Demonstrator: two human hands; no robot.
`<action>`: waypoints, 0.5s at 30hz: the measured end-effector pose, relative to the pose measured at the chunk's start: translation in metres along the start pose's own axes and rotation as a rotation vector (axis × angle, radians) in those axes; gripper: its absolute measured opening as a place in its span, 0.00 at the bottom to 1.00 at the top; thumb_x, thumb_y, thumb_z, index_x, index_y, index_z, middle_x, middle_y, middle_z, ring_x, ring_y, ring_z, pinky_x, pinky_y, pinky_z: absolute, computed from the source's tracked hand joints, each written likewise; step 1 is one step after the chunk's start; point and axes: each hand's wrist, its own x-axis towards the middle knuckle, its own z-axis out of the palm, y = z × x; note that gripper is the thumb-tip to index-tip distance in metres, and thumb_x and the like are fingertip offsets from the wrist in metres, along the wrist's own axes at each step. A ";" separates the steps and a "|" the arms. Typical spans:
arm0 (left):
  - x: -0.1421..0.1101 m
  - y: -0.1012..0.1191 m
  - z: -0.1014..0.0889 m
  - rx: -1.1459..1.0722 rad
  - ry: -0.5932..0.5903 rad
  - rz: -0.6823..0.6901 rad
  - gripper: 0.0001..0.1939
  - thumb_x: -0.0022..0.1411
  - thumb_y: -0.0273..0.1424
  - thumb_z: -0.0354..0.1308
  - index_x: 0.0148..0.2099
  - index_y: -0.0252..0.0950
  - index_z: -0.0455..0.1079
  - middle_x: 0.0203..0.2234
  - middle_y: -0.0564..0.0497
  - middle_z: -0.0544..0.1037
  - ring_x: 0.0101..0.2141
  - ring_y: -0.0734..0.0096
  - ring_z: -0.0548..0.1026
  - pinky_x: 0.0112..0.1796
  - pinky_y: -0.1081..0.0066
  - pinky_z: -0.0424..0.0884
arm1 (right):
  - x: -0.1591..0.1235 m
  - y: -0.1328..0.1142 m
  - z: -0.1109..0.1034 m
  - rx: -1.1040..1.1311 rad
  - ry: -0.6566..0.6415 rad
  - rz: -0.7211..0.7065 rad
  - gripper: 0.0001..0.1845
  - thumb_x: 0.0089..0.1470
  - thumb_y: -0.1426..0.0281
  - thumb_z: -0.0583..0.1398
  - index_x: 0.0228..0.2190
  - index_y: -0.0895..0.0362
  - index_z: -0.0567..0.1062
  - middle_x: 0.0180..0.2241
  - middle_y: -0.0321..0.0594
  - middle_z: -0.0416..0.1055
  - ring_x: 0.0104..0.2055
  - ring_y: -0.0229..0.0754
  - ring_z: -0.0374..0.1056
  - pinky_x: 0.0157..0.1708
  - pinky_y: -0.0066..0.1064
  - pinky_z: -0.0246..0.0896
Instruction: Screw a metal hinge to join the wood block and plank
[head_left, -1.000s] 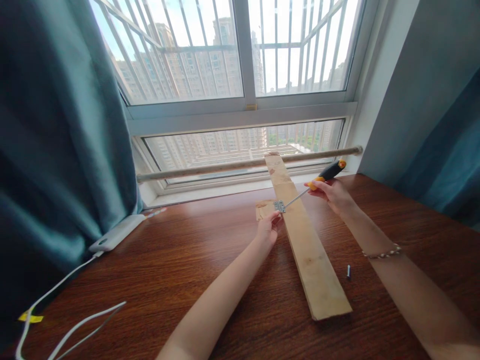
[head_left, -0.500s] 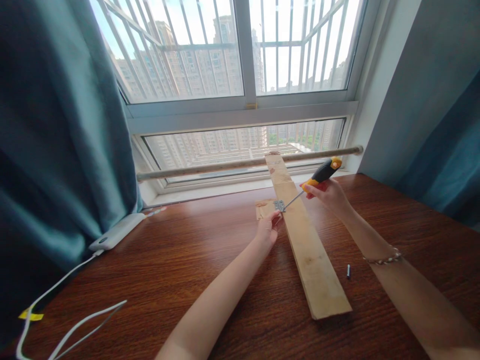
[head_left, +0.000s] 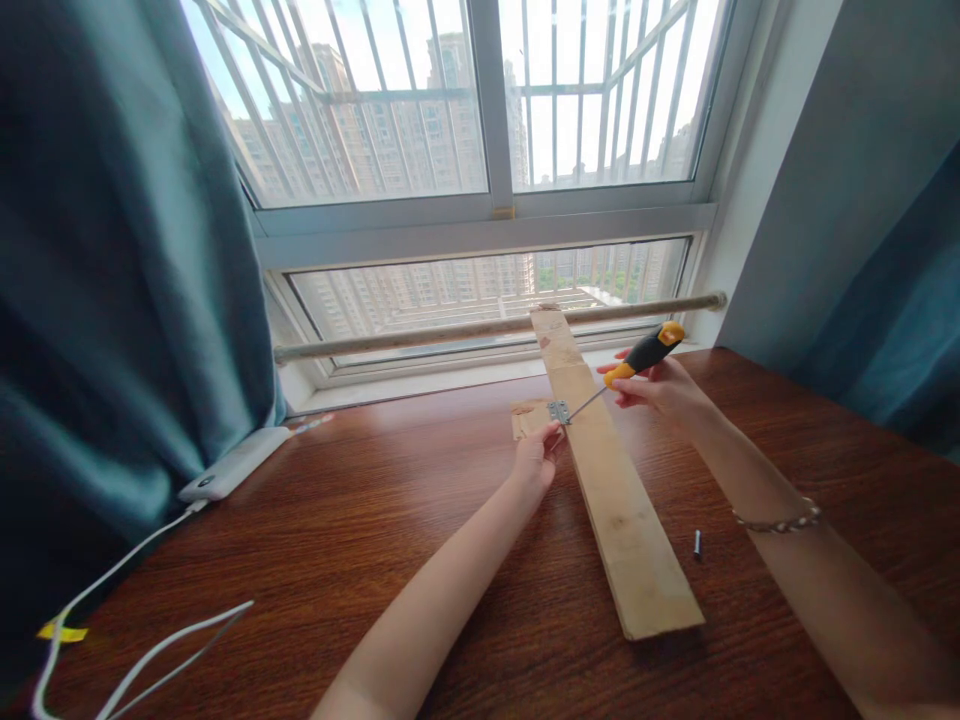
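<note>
A long pale wooden board (head_left: 622,500) lies on the table and reaches back to the window ledge. Against its left edge sits a short wooden piece (head_left: 523,420), with a small grey metal hinge (head_left: 557,411) spanning the two. My left hand (head_left: 535,458) is closed at the near edge of the hinge, fingertips pinching it. In my right hand (head_left: 660,385) is a black and yellow screwdriver (head_left: 646,352), held by the front of its handle and slanting down to the left. Its tip meets the hinge's right side, where any screw is too small to make out.
A small screw (head_left: 697,544) lies on the brown table (head_left: 360,560) right of the board. At left are a white power strip (head_left: 236,463), a white cable (head_left: 172,640) and a blue curtain (head_left: 127,250). A horizontal pipe (head_left: 420,337) crosses before the window.
My right hand has shifted slightly on the screwdriver, its fingers loosened and re-placed around the handle, which has tipped a little lower. My left hand and the board stay where they were.
</note>
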 end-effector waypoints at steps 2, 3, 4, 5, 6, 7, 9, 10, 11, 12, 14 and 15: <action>0.001 0.000 0.000 0.000 -0.005 0.002 0.08 0.48 0.14 0.57 0.29 0.31 0.68 0.24 0.47 0.77 0.24 0.73 0.74 0.32 0.72 0.72 | -0.003 -0.005 -0.003 0.038 -0.041 0.041 0.30 0.32 0.69 0.71 0.40 0.56 0.69 0.37 0.43 0.74 0.25 0.39 0.71 0.27 0.31 0.71; 0.001 -0.001 -0.001 0.001 -0.006 0.004 0.08 0.49 0.14 0.57 0.29 0.30 0.68 0.25 0.47 0.77 0.24 0.73 0.74 0.32 0.72 0.72 | -0.003 -0.006 -0.003 0.031 -0.050 0.048 0.31 0.32 0.69 0.71 0.41 0.56 0.69 0.37 0.43 0.74 0.26 0.40 0.72 0.27 0.32 0.71; 0.002 -0.001 -0.001 0.003 -0.008 0.004 0.08 0.49 0.14 0.57 0.29 0.30 0.68 0.25 0.46 0.77 0.25 0.72 0.75 0.32 0.72 0.72 | -0.004 -0.007 -0.003 0.008 -0.045 0.043 0.32 0.31 0.69 0.71 0.42 0.57 0.69 0.37 0.43 0.74 0.25 0.40 0.72 0.26 0.32 0.71; 0.002 -0.001 -0.001 0.003 -0.013 0.005 0.08 0.48 0.14 0.57 0.28 0.30 0.68 0.25 0.46 0.77 0.25 0.72 0.75 0.33 0.72 0.72 | -0.005 -0.006 -0.002 -0.025 -0.024 0.027 0.32 0.31 0.68 0.71 0.41 0.57 0.70 0.36 0.42 0.75 0.24 0.40 0.71 0.25 0.32 0.71; 0.002 -0.002 -0.002 0.004 -0.020 0.007 0.07 0.48 0.14 0.57 0.28 0.31 0.68 0.26 0.46 0.77 0.26 0.72 0.75 0.33 0.72 0.72 | -0.005 -0.005 0.001 -0.069 0.017 -0.001 0.30 0.30 0.67 0.71 0.39 0.58 0.71 0.34 0.42 0.75 0.23 0.39 0.70 0.23 0.31 0.70; 0.003 -0.002 -0.002 0.008 -0.027 0.007 0.07 0.48 0.15 0.58 0.28 0.31 0.68 0.26 0.46 0.78 0.26 0.71 0.75 0.33 0.72 0.72 | -0.006 -0.003 0.004 -0.131 0.077 -0.039 0.27 0.30 0.66 0.71 0.36 0.59 0.72 0.31 0.42 0.75 0.21 0.39 0.70 0.22 0.31 0.70; 0.003 -0.002 -0.002 0.017 -0.033 0.005 0.07 0.48 0.15 0.58 0.27 0.31 0.68 0.26 0.46 0.77 0.27 0.72 0.75 0.33 0.72 0.72 | -0.007 0.002 0.011 -0.309 0.246 -0.137 0.20 0.31 0.63 0.70 0.27 0.60 0.73 0.24 0.41 0.74 0.19 0.39 0.69 0.21 0.30 0.68; 0.003 -0.002 -0.003 0.021 -0.032 0.004 0.07 0.48 0.15 0.58 0.27 0.31 0.68 0.25 0.46 0.77 0.26 0.72 0.75 0.33 0.72 0.72 | -0.008 0.004 0.015 -0.400 0.330 -0.186 0.18 0.33 0.62 0.70 0.24 0.60 0.72 0.21 0.40 0.73 0.19 0.40 0.69 0.21 0.29 0.66; 0.003 -0.002 -0.003 0.024 -0.028 0.004 0.07 0.48 0.15 0.58 0.27 0.31 0.68 0.25 0.47 0.77 0.26 0.73 0.75 0.32 0.72 0.72 | -0.009 0.006 0.018 -0.467 0.400 -0.225 0.17 0.34 0.61 0.69 0.22 0.60 0.72 0.19 0.40 0.72 0.19 0.41 0.69 0.21 0.29 0.65; 0.003 -0.002 -0.003 0.026 -0.026 0.004 0.07 0.48 0.15 0.58 0.27 0.31 0.68 0.25 0.47 0.77 0.25 0.73 0.74 0.32 0.73 0.72 | -0.010 0.007 0.021 -0.503 0.451 -0.255 0.17 0.36 0.60 0.68 0.22 0.60 0.72 0.18 0.40 0.71 0.19 0.42 0.69 0.21 0.29 0.65; 0.003 -0.002 -0.004 0.028 -0.025 0.008 0.07 0.48 0.15 0.58 0.28 0.31 0.68 0.24 0.47 0.77 0.25 0.74 0.74 0.32 0.72 0.72 | -0.011 0.009 0.024 -0.495 0.503 -0.285 0.16 0.38 0.59 0.67 0.22 0.60 0.73 0.18 0.41 0.72 0.21 0.43 0.70 0.21 0.29 0.65; 0.002 -0.002 -0.004 0.030 -0.025 0.009 0.07 0.48 0.15 0.58 0.28 0.31 0.68 0.24 0.47 0.77 0.25 0.74 0.74 0.33 0.72 0.72 | -0.011 0.009 0.024 -0.483 0.517 -0.289 0.16 0.39 0.59 0.67 0.22 0.60 0.74 0.19 0.41 0.72 0.21 0.44 0.71 0.22 0.29 0.65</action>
